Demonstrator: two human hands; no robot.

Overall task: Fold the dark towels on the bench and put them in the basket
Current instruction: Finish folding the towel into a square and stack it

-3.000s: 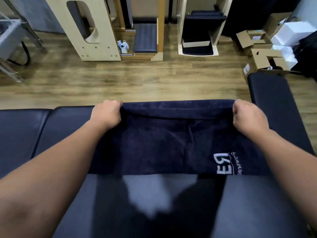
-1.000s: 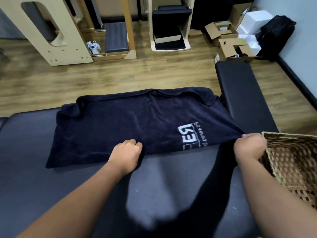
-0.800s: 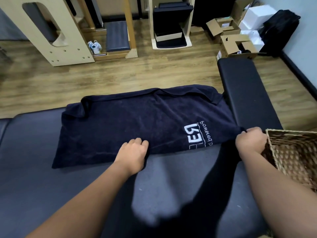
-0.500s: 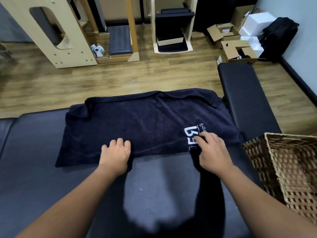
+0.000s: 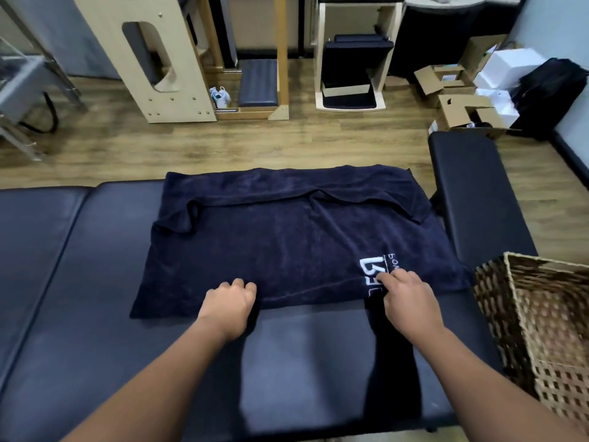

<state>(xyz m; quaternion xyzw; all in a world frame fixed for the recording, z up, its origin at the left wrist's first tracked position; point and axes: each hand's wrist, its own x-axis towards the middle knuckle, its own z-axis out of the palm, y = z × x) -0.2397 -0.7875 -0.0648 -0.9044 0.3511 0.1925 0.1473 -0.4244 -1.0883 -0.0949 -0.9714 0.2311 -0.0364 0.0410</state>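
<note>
Towel (image 5: 287,237) flat on bench (image 5: 79,282) — both hands' fingers (image 5: 242,283) curled, gripping its near edge

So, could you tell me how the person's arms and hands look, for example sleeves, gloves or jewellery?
Both forearms are bare up to the frame's lower edge, with no sleeve in view. The left hand and the right hand have no gloves, and no watch, bracelet or ring is visible on them.
</note>
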